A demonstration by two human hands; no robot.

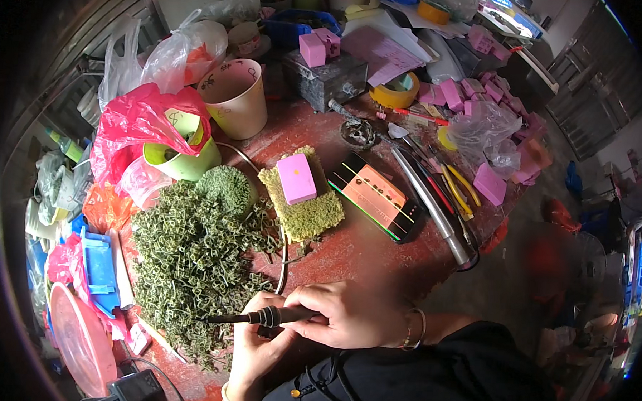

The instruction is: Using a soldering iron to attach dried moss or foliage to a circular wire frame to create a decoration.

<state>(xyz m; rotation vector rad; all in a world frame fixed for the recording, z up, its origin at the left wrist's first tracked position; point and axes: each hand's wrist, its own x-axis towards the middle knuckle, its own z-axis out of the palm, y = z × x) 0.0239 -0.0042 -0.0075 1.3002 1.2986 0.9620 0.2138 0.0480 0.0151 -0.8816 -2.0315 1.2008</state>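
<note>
My right hand (348,315) is closed round the dark handle of a soldering-iron-like tool (287,315), whose slim rod points left. My left hand (255,352) lies just under and behind this tool, its fingers curled in; what they pinch, if anything, is hidden. Left of both hands spreads a heap of small green angular pieces (189,273), with the rod's tip over its edge. A finer round green clump (225,188) sits at its top. Beyond my hands, a pink block (297,179) rests on a yellow-green sponge (313,216).
Right of the sponge lies a phone (371,195) with an orange screen. Farther right are a metal tube (432,209) and yellow-handled pliers (459,188). Pink blocks (476,92) pile up at the far right. A white bucket (236,100) and green pot (186,162) stand back left.
</note>
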